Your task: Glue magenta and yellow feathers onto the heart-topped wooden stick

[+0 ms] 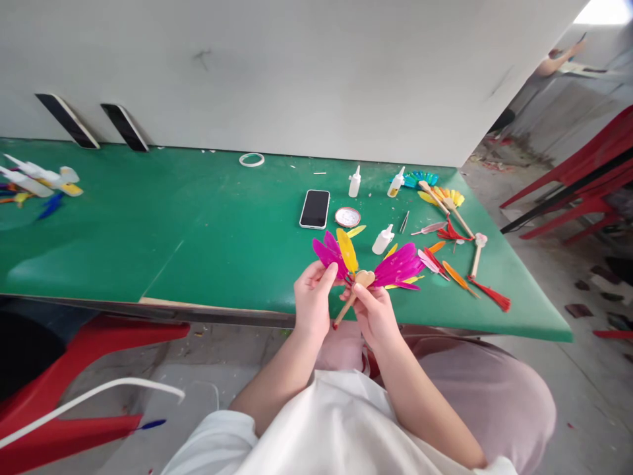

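Observation:
Over the table's front edge, my right hand (376,315) is closed on a wooden stick handle (364,278) with a rounded, heart-like head. The stick slants down to the left and has a red tip. Magenta feathers (399,264) fan out to the right behind the head, with yellow ones among them. My left hand (312,297) pinches a bunch of magenta feathers (327,252) between thumb and fingers. A yellow feather (347,251) stands up between the hands. Whether the left bunch is fixed to the head is hidden by my fingers.
Small white bottles (382,239) stand beyond my hands, near a phone (315,209), a round lid (347,217) and tweezers (404,222). Loose feathers, wooden handles (477,256) and a red tassel (490,294) lie to the right. Red stools (74,369) flank the green table (222,244).

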A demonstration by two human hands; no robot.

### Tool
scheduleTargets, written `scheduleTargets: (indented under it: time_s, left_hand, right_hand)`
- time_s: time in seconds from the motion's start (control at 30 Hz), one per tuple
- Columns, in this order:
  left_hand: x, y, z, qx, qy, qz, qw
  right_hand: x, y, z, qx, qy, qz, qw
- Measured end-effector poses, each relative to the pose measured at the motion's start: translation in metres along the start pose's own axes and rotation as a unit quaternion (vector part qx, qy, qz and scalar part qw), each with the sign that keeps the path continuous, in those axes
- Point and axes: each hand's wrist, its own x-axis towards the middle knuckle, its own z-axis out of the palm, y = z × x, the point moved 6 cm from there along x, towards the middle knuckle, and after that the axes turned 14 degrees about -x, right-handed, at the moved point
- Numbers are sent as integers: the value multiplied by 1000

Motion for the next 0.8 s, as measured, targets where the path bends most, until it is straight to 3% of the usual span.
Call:
scheduleTargets:
  time_s: [0.33, 0.8]
  left_hand:
    - [1, 2, -4, 23, 16, 32, 999]
    - [-2, -1, -8, 28, 33, 13, 999]
  right_hand:
    - [1, 4, -4, -26, 2, 16, 1000]
    - [0, 2, -1, -22, -6, 14, 1000]
